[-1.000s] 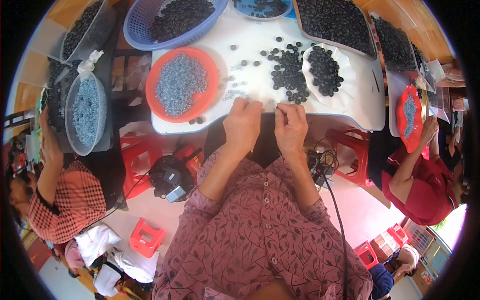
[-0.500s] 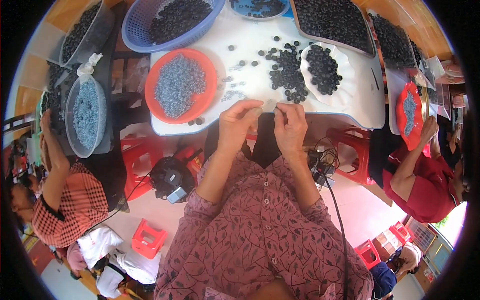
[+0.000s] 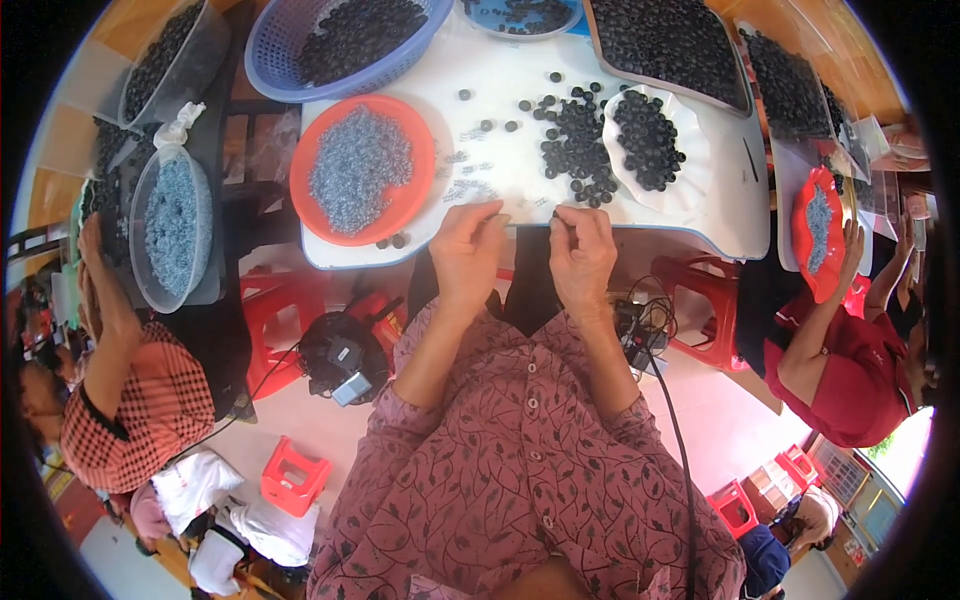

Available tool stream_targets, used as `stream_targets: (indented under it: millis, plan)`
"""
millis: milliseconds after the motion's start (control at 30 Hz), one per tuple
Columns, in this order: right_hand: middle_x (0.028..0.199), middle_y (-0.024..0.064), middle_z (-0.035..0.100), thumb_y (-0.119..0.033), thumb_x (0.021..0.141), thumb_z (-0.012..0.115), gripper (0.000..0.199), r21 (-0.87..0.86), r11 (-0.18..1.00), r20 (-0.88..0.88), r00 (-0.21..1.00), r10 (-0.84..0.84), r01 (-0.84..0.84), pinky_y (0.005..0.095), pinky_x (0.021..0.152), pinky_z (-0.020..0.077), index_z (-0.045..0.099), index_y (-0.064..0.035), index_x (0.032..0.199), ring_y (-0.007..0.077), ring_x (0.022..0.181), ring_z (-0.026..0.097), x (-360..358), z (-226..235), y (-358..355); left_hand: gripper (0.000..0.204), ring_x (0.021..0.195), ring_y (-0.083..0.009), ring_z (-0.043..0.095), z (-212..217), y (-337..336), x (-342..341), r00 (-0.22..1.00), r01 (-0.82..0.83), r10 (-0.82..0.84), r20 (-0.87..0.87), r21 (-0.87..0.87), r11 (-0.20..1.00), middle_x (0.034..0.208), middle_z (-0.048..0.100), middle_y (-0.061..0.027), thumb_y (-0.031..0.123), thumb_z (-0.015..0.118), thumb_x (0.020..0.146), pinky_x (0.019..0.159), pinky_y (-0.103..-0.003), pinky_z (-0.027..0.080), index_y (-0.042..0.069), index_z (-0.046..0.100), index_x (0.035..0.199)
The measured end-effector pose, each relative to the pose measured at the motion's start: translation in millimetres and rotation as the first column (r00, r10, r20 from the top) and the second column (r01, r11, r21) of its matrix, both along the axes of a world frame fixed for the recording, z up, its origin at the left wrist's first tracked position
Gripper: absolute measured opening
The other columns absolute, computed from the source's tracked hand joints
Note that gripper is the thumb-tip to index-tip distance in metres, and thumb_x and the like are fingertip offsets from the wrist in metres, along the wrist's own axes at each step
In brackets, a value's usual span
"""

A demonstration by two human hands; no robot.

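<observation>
At the table's front edge, my left hand (image 3: 468, 258) is closed with thumb and fingers together; whatever it pinches is too small to make out. Close beside it, my right hand (image 3: 582, 258) pinches a small dark piece (image 3: 556, 214) that shows at the fingertips. Ahead of the right hand lie loose round black pieces (image 3: 575, 150), with more of them in a white scalloped dish (image 3: 690, 150). A red plate (image 3: 420, 165) with a heap of small grey-blue translucent pieces (image 3: 358, 170) sits left of my left hand. Several tiny translucent bits lie between plate and black pieces.
On the white table (image 3: 500, 75) stand a blue-violet basket (image 3: 272, 62), a blue bowl (image 3: 520, 30) and a metal tray (image 3: 655, 84), all with black pieces. People work at both sides. Red stools (image 3: 296, 476) and a cable (image 3: 684, 440) are below.
My left hand has turned and shifted slightly left, its fingertips drawing away from the right hand. The right hand stays nearly in place. The person at right has raised a hand beside the red dish.
</observation>
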State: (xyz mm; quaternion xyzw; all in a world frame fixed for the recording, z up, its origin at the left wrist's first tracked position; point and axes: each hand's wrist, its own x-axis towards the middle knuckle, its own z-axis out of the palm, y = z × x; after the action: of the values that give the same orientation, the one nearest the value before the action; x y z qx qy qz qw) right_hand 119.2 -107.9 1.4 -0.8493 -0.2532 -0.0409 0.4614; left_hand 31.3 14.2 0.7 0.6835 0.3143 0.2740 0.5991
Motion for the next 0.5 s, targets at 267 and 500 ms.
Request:
stream_targets:
  millis: [267,500]
  plan:
    - [0.089,0.0104,0.059,0.005,0.079,0.066,0.02,0.064,0.998,-0.037,0.999,0.004,-0.001,0.0299,0.056,0.0495,0.064,-0.0023,0.098,0.0202,0.062,0.061,0,1,0,0.019,0.08,-0.0145,0.066,8,6,-14,0.991,0.093,-0.033,0.13,-0.497,0.863,0.096,0.065,-0.0081,0.002,0.06,0.092,0.072,-0.029,0.057,-0.002,0.065,0.11]
    - [0.091,0.0084,0.061,0.007,0.08,0.065,0.02,0.04,0.999,-0.108,0.994,-0.014,0.018,0.0251,0.057,0.0486,0.065,-0.0015,0.099,0.0123,0.065,0.061,-2,6,0,0.024,0.085,-0.0192,0.067,2,8,-19,0.918,0.283,0.078,0.389,-0.78,0.557,0.101,0.066,-0.0126,0.003,0.058,0.094,0.077,-0.036,0.06,-0.006,0.061,0.116]
